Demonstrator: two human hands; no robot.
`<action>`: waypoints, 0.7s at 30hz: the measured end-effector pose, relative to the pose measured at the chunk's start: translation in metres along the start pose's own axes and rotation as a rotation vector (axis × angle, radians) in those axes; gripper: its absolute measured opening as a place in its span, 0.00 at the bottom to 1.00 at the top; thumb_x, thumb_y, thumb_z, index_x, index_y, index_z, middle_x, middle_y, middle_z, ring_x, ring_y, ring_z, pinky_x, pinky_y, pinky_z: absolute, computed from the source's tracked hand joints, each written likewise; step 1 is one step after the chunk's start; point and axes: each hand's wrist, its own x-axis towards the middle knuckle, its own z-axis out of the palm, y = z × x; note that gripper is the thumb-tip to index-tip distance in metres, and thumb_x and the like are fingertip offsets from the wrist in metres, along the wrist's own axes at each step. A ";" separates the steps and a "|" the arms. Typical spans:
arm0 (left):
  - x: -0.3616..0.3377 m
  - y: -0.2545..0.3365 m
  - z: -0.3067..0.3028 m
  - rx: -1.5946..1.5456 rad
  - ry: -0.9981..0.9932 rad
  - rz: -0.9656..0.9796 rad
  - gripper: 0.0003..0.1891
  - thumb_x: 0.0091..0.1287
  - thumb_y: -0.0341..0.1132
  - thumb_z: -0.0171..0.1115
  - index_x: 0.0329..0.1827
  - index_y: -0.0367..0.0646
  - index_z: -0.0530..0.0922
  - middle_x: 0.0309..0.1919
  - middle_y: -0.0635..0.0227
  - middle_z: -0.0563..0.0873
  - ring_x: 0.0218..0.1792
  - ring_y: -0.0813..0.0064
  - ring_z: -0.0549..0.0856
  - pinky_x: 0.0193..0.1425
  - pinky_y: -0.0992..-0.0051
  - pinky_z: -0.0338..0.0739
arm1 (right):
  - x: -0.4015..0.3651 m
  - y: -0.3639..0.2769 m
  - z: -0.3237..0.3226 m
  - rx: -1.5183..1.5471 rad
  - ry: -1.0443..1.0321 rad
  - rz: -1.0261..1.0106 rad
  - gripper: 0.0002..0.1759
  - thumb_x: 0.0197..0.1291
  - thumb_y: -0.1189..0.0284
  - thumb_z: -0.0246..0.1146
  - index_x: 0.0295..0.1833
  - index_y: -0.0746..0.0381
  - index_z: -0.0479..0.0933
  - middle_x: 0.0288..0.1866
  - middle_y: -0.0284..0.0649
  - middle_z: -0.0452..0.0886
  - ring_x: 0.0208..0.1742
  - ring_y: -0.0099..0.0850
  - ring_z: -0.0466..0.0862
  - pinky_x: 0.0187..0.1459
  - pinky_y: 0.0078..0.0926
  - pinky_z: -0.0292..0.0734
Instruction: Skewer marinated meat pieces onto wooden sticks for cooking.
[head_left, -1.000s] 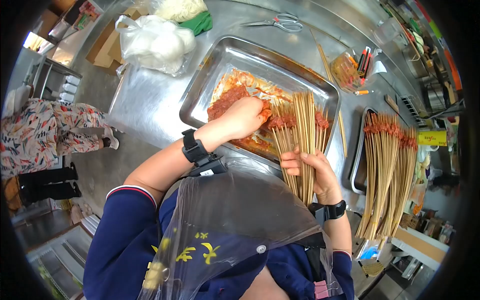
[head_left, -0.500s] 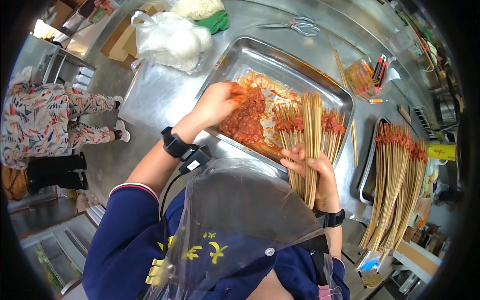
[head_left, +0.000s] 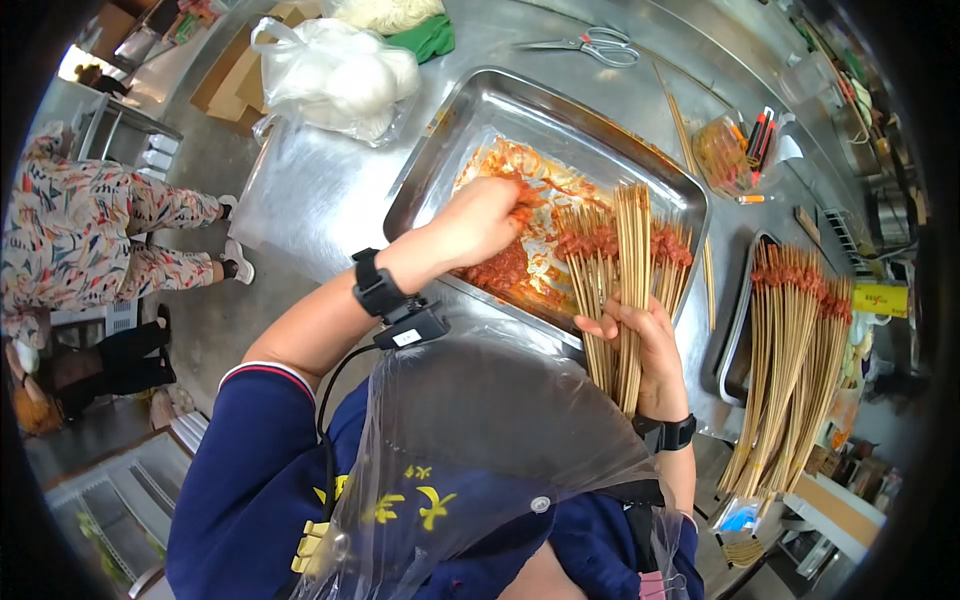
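My left hand is over the metal tray, its fingers curled into red minced meat and coated red at the tips. Closed around a bundle of plain wooden skewers is my right hand, at the tray's near right edge. The bundle stands upright in the view. Behind and beside it, skewers with red meat on their ends lie in the tray.
A second tray on the right bears many meat-tipped skewers. Scissors, a white plastic bag and a container lie beyond the first tray. Other people are at the left.
My left hand has moved right and slightly down across the meat. My right hand and its skewers have shifted slightly right.
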 end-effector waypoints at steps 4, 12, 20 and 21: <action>0.037 -0.015 0.030 -0.077 -0.080 -0.235 0.15 0.52 0.25 0.55 0.44 0.34 0.78 0.38 0.50 0.82 0.42 0.61 0.81 0.45 0.70 0.73 | -0.002 0.002 -0.002 0.081 -0.038 -0.013 0.06 0.54 0.78 0.54 0.39 0.66 0.69 0.23 0.32 0.70 0.25 0.21 0.74 0.53 0.41 0.75; 0.057 -0.010 0.024 -0.004 -0.236 -0.218 0.12 0.49 0.26 0.57 0.38 0.37 0.81 0.28 0.59 0.84 0.31 0.71 0.82 0.37 0.71 0.75 | -0.010 0.004 -0.006 0.113 -0.109 -0.029 0.11 0.50 0.76 0.55 0.41 0.68 0.67 0.24 0.33 0.69 0.24 0.23 0.74 0.51 0.40 0.77; 0.017 -0.032 -0.028 0.373 0.016 0.351 0.08 0.56 0.36 0.62 0.36 0.44 0.83 0.33 0.57 0.83 0.37 0.64 0.81 0.42 0.72 0.73 | -0.005 0.004 -0.004 -0.216 -0.070 0.057 0.10 0.51 0.77 0.57 0.41 0.68 0.70 0.30 0.36 0.75 0.28 0.26 0.81 0.41 0.31 0.82; 0.014 -0.034 -0.033 0.307 -0.023 0.204 0.09 0.56 0.35 0.61 0.38 0.44 0.83 0.34 0.56 0.82 0.38 0.63 0.81 0.43 0.72 0.73 | -0.002 0.006 -0.005 -0.212 -0.070 0.044 0.10 0.51 0.77 0.57 0.40 0.68 0.70 0.29 0.35 0.75 0.28 0.26 0.81 0.39 0.30 0.82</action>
